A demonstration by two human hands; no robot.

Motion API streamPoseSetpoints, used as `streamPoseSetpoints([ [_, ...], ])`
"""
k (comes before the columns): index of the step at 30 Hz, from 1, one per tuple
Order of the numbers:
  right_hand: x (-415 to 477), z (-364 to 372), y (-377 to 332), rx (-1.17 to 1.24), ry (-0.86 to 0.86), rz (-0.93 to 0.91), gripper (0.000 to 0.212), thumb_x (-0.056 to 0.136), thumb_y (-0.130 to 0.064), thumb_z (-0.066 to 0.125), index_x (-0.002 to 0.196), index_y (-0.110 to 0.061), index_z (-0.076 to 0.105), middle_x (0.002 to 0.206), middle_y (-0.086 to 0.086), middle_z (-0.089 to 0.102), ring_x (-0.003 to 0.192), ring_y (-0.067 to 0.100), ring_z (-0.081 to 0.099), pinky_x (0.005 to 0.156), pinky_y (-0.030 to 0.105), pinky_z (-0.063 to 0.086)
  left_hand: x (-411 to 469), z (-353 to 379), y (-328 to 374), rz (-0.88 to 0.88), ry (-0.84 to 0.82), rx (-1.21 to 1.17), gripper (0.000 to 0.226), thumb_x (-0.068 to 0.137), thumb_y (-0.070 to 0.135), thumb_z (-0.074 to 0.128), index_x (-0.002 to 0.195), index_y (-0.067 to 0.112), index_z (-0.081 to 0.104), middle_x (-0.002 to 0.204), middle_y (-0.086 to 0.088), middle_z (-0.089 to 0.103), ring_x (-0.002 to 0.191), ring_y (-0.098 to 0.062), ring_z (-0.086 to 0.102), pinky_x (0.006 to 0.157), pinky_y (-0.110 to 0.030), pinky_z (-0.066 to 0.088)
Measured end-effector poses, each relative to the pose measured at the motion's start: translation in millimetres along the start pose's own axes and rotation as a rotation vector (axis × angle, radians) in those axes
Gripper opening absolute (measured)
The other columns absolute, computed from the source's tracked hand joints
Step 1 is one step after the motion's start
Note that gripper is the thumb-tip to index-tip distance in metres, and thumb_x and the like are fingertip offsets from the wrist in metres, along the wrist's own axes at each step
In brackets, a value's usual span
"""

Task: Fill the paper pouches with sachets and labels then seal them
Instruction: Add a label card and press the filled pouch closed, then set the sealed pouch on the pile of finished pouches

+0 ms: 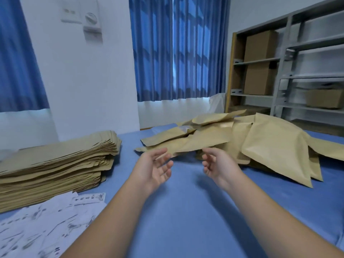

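Beside the pile (pixel 270 146), left hand (pixel 156 170) and right hand (pixel 217 164) hung open and empty; the stack (pixel 55 161) would best be peeled one at a time.

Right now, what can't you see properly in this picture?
Head view only:
- Labels: the print is too blurred to read, and the left and bottom edges cut the sheets off.
- Stack of flat pouches: cut off by the left edge, so it can't be counted.
- Heap of pouches: the paper hides their contents, and the seals are unclear.
- Left hand: motion blur hides whether its fingers touch the nearest pouch.
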State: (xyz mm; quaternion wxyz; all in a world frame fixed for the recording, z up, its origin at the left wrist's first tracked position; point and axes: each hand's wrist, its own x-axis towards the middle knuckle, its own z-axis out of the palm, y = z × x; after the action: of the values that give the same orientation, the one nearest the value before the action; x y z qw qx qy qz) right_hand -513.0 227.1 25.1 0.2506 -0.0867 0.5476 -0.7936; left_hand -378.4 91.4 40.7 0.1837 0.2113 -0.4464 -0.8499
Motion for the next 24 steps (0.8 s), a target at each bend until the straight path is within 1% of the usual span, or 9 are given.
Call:
streamPoseSetpoints([
  [4,-17,66,21,-0.029,-0.138,0.037,0.005,0.088,-0.013,0.06,0.085,-0.008,0.061,0.052,-0.001,0.054,0.041,0.01,0.045,0.043,0.021,0.036,-33,-43,32,0.051,0.018,0.058,0.028,0.063,0.016,0.066,0.091,0.012,0.065,0.069,0.0,0.065,0.055,-0.015,0.059,0.051,-0.022,0.044],
  [7,-34,118,45,-0.052,-0.266,0.073,0.003,0.089,-0.013,0.059,0.087,-0.011,0.059,0.051,-0.002,0.054,0.04,0.01,0.046,0.042,0.02,0.035,-58,-88,57,0.114,0.104,0.127,0.012,0.08,0.015,0.061,0.091,0.014,0.066,0.072,0.001,0.064,0.056,-0.014,0.058,0.053,-0.023,0.042],
  [9,-47,150,63,-0.098,-0.353,0.081,0.003,0.09,-0.013,0.058,0.088,-0.011,0.059,0.053,-0.002,0.056,0.041,0.01,0.047,0.042,0.019,0.035,-77,-123,73,0.169,0.186,0.179,0.011,0.086,0.016,0.057,0.092,0.014,0.066,0.071,0.001,0.064,0.055,-0.013,0.057,0.054,-0.023,0.042],
  [11,-58,180,81,-0.16,-0.42,0.087,0.007,0.091,-0.014,0.058,0.092,-0.009,0.062,0.06,0.001,0.061,0.048,0.013,0.053,0.045,0.021,0.037,-99,-161,87,0.217,0.283,0.256,0.013,0.089,0.017,0.056,0.097,0.013,0.067,0.071,0.002,0.065,0.054,-0.012,0.058,0.052,-0.022,0.044],
  [13,-67,209,96,-0.237,-0.475,0.098,0.015,0.093,-0.017,0.058,0.102,-0.007,0.064,0.076,0.007,0.068,0.058,0.017,0.061,0.048,0.023,0.041,-121,-202,98,0.271,0.382,0.345,0.014,0.091,0.016,0.057,0.1,0.011,0.067,0.073,0.001,0.066,0.056,-0.013,0.059,0.051,-0.023,0.044],
  [17,-80,263,113,-0.408,-0.531,0.089,0.022,0.093,-0.017,0.058,0.114,-0.009,0.059,0.1,0.01,0.071,0.074,0.02,0.066,0.062,0.03,0.052,-157,-280,115,0.38,0.609,0.62,0.014,0.093,0.014,0.055,0.094,0.016,0.069,0.08,-0.001,0.069,0.061,-0.014,0.062,0.06,-0.028,0.048],
  [19,-82,286,119,-0.64,-0.589,-0.049,0.028,0.091,-0.021,0.06,0.118,-0.015,0.058,0.105,0.003,0.068,0.085,0.016,0.067,0.07,0.03,0.055,-165,-316,114,0.418,0.743,0.715,0.016,0.093,0.013,0.055,0.089,0.021,0.069,0.084,0.001,0.07,0.067,-0.015,0.063,0.061,-0.029,0.047],
  [21,-83,307,128,-0.917,-0.651,-0.235,0.04,0.089,-0.027,0.061,0.128,-0.023,0.053,0.115,-0.004,0.061,0.098,0.013,0.061,0.073,0.025,0.051,-169,-350,108,0.461,0.865,0.738,0.018,0.092,0.012,0.057,0.086,0.025,0.068,0.089,0.0,0.07,0.073,-0.016,0.062,0.061,-0.03,0.044],
  [24,-73,336,144,-1.413,-0.699,-0.626,0.058,0.088,-0.027,0.056,0.143,-0.02,0.039,0.136,0.004,0.048,0.119,0.022,0.049,0.09,0.027,0.043,-167,-387,99,0.434,0.926,0.94,0.022,0.088,0.012,0.06,0.082,0.032,0.066,0.091,0.006,0.07,0.077,-0.005,0.059,0.063,-0.02,0.039],
])
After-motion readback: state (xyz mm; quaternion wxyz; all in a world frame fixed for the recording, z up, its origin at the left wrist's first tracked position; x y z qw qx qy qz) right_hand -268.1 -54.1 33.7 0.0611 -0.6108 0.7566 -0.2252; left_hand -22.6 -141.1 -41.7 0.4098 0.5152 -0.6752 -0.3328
